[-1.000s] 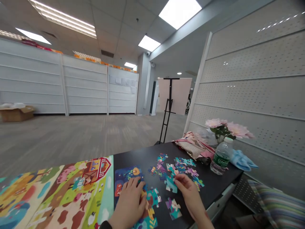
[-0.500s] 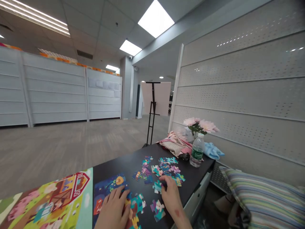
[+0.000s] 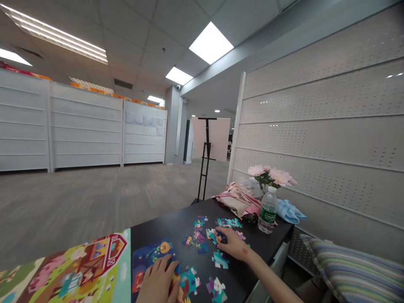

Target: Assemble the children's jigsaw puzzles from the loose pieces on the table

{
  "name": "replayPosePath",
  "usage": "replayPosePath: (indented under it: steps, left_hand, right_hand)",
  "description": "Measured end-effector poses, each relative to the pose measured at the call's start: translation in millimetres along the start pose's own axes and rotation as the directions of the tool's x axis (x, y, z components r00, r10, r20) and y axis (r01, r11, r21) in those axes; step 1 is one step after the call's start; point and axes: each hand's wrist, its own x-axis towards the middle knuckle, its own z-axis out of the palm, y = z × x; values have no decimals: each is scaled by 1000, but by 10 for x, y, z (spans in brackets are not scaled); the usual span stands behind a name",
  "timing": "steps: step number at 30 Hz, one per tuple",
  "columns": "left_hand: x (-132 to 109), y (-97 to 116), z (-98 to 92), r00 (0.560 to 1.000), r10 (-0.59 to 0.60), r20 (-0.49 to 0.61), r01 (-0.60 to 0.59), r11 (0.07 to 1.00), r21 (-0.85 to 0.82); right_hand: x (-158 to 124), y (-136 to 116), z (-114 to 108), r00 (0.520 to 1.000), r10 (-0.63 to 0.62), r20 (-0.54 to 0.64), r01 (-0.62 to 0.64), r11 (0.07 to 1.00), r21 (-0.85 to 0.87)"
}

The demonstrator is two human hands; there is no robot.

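Jigsaw pieces (image 3: 198, 237) lay spread on a black counter (image 3: 170, 223)
The left hand (image 3: 157, 283) rested open on a blue puzzle section (image 3: 148, 261) at lower centre; the right hand (image 3: 232, 246) curled narrow over the loose pieces at centre, whether holding one I couldn't tell; a farm board (image 3: 78, 269) lay lower left, a water bottle (image 3: 267, 212) right

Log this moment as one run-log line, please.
left hand: on blue puzzle section | right hand: on jigsaw piece | surface: black table
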Motion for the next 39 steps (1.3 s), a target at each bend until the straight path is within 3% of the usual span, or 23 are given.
replayPosePath:
  steps: [10,16,20,23,25,27,31,39]
  left_hand:
    - [17,7,14,1000,-5,6,5,1000,-13]
    - [19,-27,17,999,8,-34,-10,996,-83]
    - [7,-65,56,992,5,-124,-35,970,-240]
    - [43,-98,81,963,-78,-260,-96,798,-595]
    - [97,-129,91,952,-117,-283,-151,625,-766]
    - [158,-172,101,959,-108,-262,-169,525,-834]
    - [225,-257,122,965,-119,-234,-159,444,-882]
    - [184,-274,128,961,-131,-242,-169,414,-894]
  right_hand:
    - [143,-89,107,991,-25,131,26,1000,-2]
    - [268,-190,-1,985,-36,168,9,987,162]
    - [308,-459,-16,991,21,129,-65,934,351]
    - [163,-773,183,994,64,84,-98,850,518]
    - [-21,-982,406,993,102,60,-118,778,617]
    - [-225,-1154,632,988,145,57,-144,710,689]
    - [-512,-1331,883,976,207,70,-187,624,759]
    - [-603,-1342,842,973,224,61,-186,589,786]
